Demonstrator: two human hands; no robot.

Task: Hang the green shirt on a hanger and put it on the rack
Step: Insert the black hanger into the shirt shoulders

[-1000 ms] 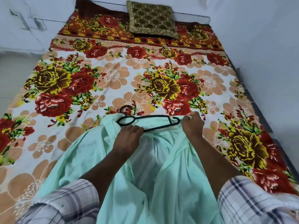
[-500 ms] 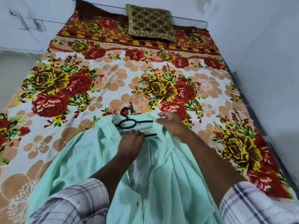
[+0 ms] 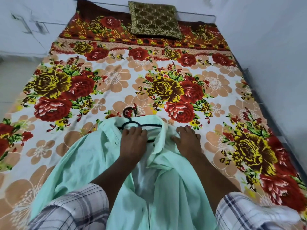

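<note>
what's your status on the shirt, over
Left hand holds hanger, right hand flat on shirt. Hanger partway in collar, shirt lying on bed. Rack not in view, nothing blocking.

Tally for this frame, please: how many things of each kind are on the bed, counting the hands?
green shirt: 1
black hanger: 1
cushion: 1
hands: 2, left hand and right hand
Total: 5

Lower centre: green shirt thin matt cloth, softly creased. Its hanger dark, smooth, slightly glossy, plastic-looking. Floral bedsheet printed cloth, faint sheen. Top centre: cushion patterned fabric, golden sheen.
</note>
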